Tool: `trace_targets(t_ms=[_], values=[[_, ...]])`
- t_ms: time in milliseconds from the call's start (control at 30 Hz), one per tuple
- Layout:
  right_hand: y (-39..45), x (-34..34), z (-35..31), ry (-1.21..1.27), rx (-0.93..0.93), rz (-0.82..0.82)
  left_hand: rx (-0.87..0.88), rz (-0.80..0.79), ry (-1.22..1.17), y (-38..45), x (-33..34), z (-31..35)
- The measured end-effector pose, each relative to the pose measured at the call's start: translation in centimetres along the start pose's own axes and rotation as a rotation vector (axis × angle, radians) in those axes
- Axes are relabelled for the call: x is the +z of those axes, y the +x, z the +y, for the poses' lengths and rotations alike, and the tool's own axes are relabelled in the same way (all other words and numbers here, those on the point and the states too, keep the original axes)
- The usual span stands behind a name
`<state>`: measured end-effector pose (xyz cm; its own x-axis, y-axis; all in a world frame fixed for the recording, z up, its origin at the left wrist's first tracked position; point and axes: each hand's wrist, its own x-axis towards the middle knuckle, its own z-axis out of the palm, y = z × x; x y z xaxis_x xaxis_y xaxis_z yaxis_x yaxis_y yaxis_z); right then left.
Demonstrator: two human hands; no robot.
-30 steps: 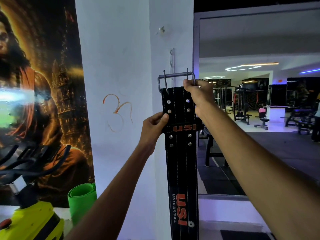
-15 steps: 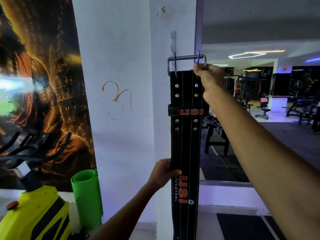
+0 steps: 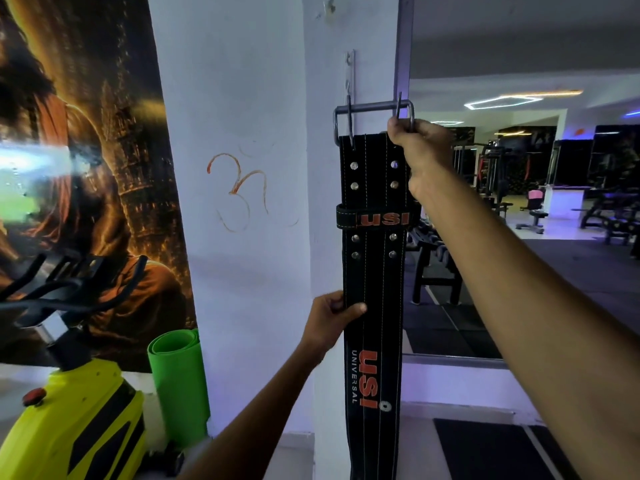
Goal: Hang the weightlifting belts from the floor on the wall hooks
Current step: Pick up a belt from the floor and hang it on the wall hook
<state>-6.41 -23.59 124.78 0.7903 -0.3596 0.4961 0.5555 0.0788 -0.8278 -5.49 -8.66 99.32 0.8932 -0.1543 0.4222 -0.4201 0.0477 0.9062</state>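
A black weightlifting belt (image 3: 374, 271) with orange "USI" lettering hangs straight down in front of the white pillar. Its steel double-prong buckle (image 3: 372, 110) is at the top, just below a metal wall hook strip (image 3: 350, 72) fixed to the pillar. My right hand (image 3: 417, 147) grips the buckle's right end and the belt's top corner. My left hand (image 3: 332, 318) pinches the belt's left edge about halfway down. Whether the buckle rests on a hook I cannot tell.
A white pillar (image 3: 249, 202) with an orange drawn symbol stands ahead. Left of it are a poster, a rolled green mat (image 3: 178, 379) and a yellow exercise bike (image 3: 79, 420). A big wall mirror (image 3: 536, 168) to the right reflects gym machines.
The belt and my right hand rose toward the hook strip. My left hand slid down from the belt's keeper loop to its middle, then stayed there.
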Motion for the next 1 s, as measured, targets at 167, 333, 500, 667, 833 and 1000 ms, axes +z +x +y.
trace_targets(t_ms=[167,333,500,667,833,1000], values=[[-0.5,0.3,2.0,-0.014,0.018,-0.026,-0.077,-0.039,0.096,-3.2,0.6,-5.0],[-0.6,-0.2,3.7,-0.030,0.024,-0.029,-0.092,-0.119,0.196,-3.3,0.4,-6.1],[0.7,-1.3,4.5,-0.014,-0.008,-0.010,-0.058,-0.051,0.169,-0.8,-0.3,-3.7],[2.2,-2.2,5.6,0.019,-0.069,0.051,0.131,0.225,-0.009,3.8,0.5,4.9],[3.2,-2.9,6.6,0.046,-0.152,0.036,0.298,0.360,-0.040,8.9,1.8,12.4],[4.6,-2.8,8.2,0.089,-0.199,-0.036,0.394,0.320,0.156,13.6,2.1,14.9]])
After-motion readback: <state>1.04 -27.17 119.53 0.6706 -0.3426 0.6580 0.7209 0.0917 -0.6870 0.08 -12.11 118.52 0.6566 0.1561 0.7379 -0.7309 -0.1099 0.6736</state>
